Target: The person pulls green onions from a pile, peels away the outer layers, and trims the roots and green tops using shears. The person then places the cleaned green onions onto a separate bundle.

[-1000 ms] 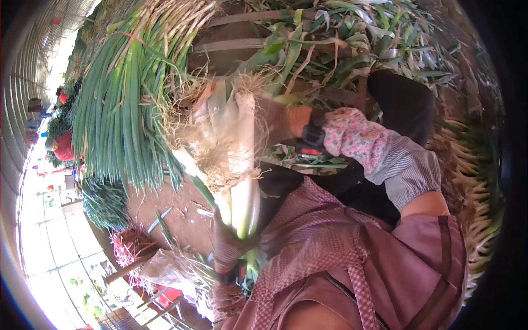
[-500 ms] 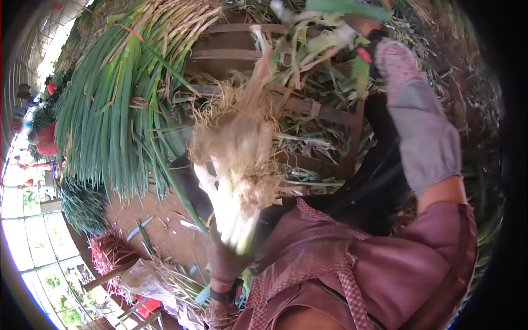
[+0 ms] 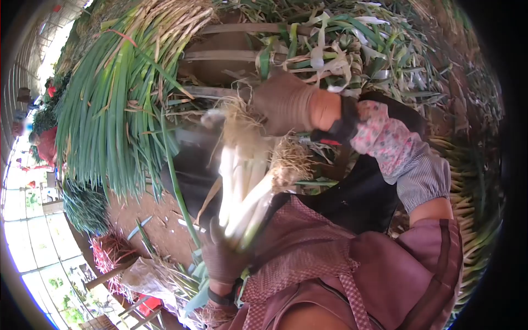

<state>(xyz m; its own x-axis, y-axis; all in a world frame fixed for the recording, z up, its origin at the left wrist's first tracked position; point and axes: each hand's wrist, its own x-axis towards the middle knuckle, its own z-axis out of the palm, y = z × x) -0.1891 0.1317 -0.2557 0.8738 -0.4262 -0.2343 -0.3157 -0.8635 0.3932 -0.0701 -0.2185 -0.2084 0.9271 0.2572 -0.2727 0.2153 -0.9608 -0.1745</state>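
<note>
My left hand (image 3: 223, 254), in a brown glove, is wrapped round the stalks of a small bunch of scallions (image 3: 242, 192). Their white stems point up and away from me, with tangled pale roots at the far end. At those roots is my gloved right hand (image 3: 286, 103), its back toward me and its fingers curled. What lies in those fingers is hidden. A dry, tan leaf strip (image 3: 210, 199) hangs beside the white stems.
A big heap of green scallions (image 3: 121, 110) lies at the left, roots away from me. Stripped leaves (image 3: 379, 49) litter the ground beyond a slatted frame (image 3: 236, 55). Red twine (image 3: 107, 250) lies at lower left. More scallions (image 3: 467, 236) line the right.
My right hand has come back from the far leaf litter to the roots of the bunch. A long dry husk no longer sticks out from the root end. My left hand keeps its hold.
</note>
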